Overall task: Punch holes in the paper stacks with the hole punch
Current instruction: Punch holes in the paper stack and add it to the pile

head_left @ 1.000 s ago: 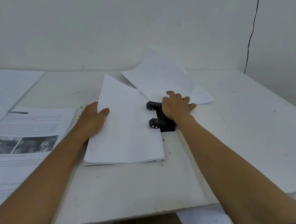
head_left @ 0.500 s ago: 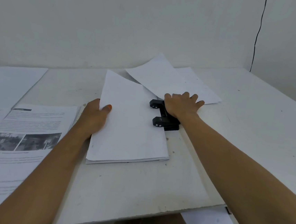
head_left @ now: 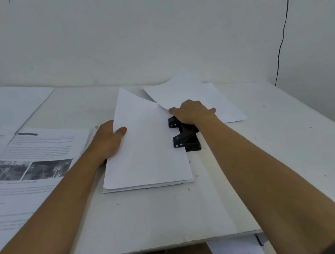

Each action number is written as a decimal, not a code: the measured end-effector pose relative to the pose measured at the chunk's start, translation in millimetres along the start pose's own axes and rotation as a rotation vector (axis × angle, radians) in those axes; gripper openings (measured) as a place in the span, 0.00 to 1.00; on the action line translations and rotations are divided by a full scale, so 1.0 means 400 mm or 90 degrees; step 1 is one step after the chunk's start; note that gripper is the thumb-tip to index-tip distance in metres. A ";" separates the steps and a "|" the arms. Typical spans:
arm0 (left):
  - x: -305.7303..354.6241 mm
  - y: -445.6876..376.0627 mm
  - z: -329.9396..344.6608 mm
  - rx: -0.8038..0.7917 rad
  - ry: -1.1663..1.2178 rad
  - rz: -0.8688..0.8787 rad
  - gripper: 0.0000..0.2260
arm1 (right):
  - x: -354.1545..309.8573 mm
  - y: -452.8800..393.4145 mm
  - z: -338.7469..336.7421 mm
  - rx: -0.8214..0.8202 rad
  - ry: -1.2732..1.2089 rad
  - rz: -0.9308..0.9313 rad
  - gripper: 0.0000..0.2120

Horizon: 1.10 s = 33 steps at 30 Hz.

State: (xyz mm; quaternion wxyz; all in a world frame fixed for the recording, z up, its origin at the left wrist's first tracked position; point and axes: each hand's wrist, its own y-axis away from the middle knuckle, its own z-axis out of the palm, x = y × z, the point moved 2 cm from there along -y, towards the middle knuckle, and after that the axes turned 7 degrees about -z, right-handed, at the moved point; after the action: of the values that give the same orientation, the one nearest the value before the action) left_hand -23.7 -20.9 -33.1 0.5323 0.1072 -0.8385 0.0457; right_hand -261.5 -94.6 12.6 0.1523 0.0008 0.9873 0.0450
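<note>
The white table [head_left: 282, 158] carries everything, so start there: your paper stack [head_left: 150, 145] lies in the middle of it, its long axis running away from you and leaning slightly left, with its right long edge pushed into the mouth of the hole punch [head_left: 184, 137]. That edge-in-slot relation is what the next press turns on, in my judgement: the punch sits just right of the stack, and your right hand [head_left: 193, 114] is already on top of it, fingers spread and lying over the lever, pressing rather than curling round it. Your left hand [head_left: 108, 141] is at the opposite long edge, thumb on top of the sheets and fingers seemingly tucked beneath, pinching the stack to keep it seated. To your left lie printed pages [head_left: 33, 155], touching nothing you need. Loose blank sheets [head_left: 196, 97] lie beyond the punch, one corner running under your right fingers; watch that it does not slip into the slot. Small specks dot the table near the punch.
</note>
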 end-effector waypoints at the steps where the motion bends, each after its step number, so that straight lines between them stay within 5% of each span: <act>1: 0.000 0.000 -0.001 -0.005 0.004 -0.001 0.14 | 0.002 0.004 -0.001 -0.006 -0.016 0.014 0.23; 13: -0.016 -0.018 -0.035 -0.024 0.019 0.000 0.12 | 0.000 0.008 -0.001 -0.024 -0.098 0.042 0.22; 24: -0.056 -0.047 -0.114 0.150 0.078 -0.012 0.15 | 0.001 0.000 0.005 -0.002 -0.086 0.051 0.17; 33: -0.033 -0.054 -0.099 0.159 0.131 -0.003 0.14 | 0.026 -0.013 -0.028 -0.060 -0.349 0.060 0.40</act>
State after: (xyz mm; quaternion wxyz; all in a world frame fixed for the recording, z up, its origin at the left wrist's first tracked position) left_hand 21.7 -32.7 -28.7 0.5982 0.1694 -0.7669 0.1589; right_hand -274.8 -100.5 19.5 0.4116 0.0519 0.9048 0.0959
